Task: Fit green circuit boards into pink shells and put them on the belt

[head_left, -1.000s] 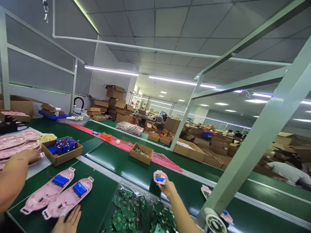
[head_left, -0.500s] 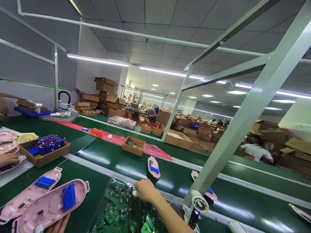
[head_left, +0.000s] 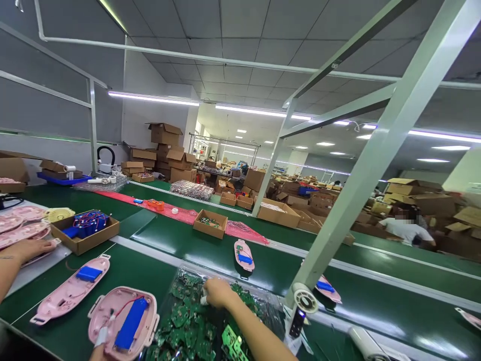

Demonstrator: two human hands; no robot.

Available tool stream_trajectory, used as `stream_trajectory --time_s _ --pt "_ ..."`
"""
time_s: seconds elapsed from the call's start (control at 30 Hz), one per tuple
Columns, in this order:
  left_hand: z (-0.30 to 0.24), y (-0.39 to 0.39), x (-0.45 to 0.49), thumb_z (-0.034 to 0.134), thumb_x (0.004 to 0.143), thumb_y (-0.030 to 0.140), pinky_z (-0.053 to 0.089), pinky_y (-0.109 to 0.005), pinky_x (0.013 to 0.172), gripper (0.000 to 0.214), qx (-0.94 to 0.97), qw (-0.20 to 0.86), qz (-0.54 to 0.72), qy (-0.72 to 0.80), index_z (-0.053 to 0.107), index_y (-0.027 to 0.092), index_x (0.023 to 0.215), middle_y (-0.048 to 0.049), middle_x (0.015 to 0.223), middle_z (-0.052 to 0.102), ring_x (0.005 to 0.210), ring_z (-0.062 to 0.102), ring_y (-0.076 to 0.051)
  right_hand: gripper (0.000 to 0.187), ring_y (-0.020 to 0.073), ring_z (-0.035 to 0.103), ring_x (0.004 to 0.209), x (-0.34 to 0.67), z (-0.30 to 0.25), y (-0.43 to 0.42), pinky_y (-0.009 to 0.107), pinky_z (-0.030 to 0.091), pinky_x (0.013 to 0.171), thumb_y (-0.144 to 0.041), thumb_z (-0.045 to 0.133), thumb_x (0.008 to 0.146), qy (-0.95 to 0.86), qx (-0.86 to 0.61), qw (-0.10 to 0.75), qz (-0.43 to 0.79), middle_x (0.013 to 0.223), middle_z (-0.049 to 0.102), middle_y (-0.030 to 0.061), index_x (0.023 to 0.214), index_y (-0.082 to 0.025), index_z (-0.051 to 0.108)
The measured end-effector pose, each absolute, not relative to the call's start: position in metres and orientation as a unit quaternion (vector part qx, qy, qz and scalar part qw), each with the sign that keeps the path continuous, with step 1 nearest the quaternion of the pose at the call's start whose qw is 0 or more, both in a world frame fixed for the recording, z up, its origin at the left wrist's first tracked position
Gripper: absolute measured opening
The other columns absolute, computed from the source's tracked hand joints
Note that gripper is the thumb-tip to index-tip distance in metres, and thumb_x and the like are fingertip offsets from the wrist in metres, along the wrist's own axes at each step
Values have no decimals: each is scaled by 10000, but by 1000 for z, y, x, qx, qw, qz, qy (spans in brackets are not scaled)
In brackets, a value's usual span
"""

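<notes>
At the lower left, my left hand (head_left: 98,346) grips a pink plastic shell (head_left: 139,301) by its edge, a white-wrapped finger or thumb lying over its inside. In this shell lies a blue battery pack (head_left: 131,323) with a red wire. My right hand (head_left: 218,293) is over a clear plastic tray piled with green circuit boards (head_left: 184,321). Its fingers are curled down among the boards, one wrapped in white; what they hold, if anything, is hidden. A second pink shell (head_left: 69,291) with a blue battery lies beside the held one.
A co-worker's hand (head_left: 32,249) rests on pink shells at the left. Near it stands a cardboard box (head_left: 82,245) of wired blue batteries. More shells (head_left: 244,255) lie on the green belt. A slanted metal post (head_left: 349,190) and a small fan (head_left: 305,299) stand at the right.
My left hand has turned the held shell more upright and moved it right, apart from the other shell. My right hand has shifted slightly left over the boards.
</notes>
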State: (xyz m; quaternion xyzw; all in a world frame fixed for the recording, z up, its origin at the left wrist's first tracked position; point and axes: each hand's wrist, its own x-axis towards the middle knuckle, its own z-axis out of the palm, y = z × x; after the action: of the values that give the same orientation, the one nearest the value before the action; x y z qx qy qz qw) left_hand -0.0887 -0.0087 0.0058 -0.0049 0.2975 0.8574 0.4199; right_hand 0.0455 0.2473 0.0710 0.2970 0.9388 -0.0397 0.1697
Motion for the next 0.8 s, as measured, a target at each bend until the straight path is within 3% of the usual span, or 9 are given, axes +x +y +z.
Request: stream_trajectory --time_s 0.07,0.13,0.2,0.3,0.47,0.67,0.8 --pt "16 -1 -90 462 920 452 599 -479 532 653 31 431 833 344 292 196 1496 -101 717 773 689 736 -355 195 182 650 949 47 72 248 389 547 840 -315 640 903 945 285 144 -66 1049 666 44 1010 -152 643" --pt "24 7 -96 555 861 498 596 -539 649 593 45 409 814 409 463 276 1402 -67 809 782 832 727 -378 183 171 656 902 51 77 252 378 550 819 -314 648 897 955 269 86 -94 987 675 32 967 -146 648" --pt "29 14 -105 574 845 520 568 -555 797 530 47 372 811 450 555 273 1314 -59 952 770 978 690 -366 156 156 659 839 60 86 255 357 551 782 -290 652 892 961 244 4 -128 904 677 14 927 -138 648" --pt "35 20 -115 557 883 480 525 -511 908 454 54 342 812 470 580 207 1245 -86 1171 680 1064 640 -289 26 134 652 792 80 98 252 289 541 747 -163 620 877 954 193 -136 -186 825 673 -8 876 -145 640" --pt "43 21 -104 585 895 373 516 -435 910 310 101 343 799 483 598 245 1176 -78 1262 597 1093 595 -236 86 142 644 827 118 94 220 248 532 763 -107 584 823 912 103 -327 -227 859 659 13 842 -187 608" --pt "66 32 -97 581 881 434 538 -441 848 357 173 346 780 492 597 200 1150 -86 1185 624 1039 611 -238 124 174 644 951 137 75 189 276 546 825 -123 574 870 871 -26 -451 -194 958 653 49 912 -234 609" --pt "59 28 -53 557 891 451 540 -407 824 321 225 366 751 501 620 216 1101 -70 1144 641 990 621 -221 146 172 672 887 142 76 175 255 582 753 -189 505 952 850 -109 -496 -142 889 681 82 1001 -206 641"
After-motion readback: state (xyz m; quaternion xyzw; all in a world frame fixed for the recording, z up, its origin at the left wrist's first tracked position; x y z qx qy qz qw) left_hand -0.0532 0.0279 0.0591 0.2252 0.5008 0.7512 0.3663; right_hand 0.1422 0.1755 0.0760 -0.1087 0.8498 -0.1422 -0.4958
